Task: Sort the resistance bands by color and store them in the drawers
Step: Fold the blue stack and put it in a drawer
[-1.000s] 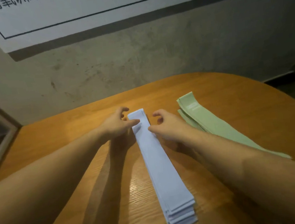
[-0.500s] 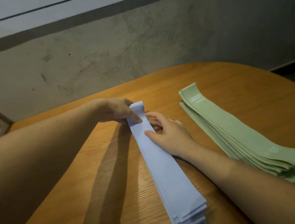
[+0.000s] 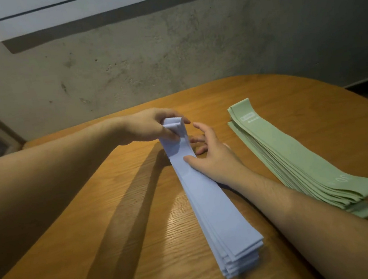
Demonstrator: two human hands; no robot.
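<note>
I see the left hand w/ fingers curled round the far end of the blue bands, lifting it off the table. Right hand relaxed — thumb resting on the stack. Green bands lie to the right, apart.

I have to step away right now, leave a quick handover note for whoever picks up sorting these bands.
Left hand: its grip curls the far end of the blue stack up and over.
Right hand: fingers relaxed, thumb resting on top of the blue stack.
Green stack: lies untouched on the table, to the right of the blue one and apart from it.
Done: bands sorted into two color stacks.
Left: store both stacks; no drawers are in view.
</note>
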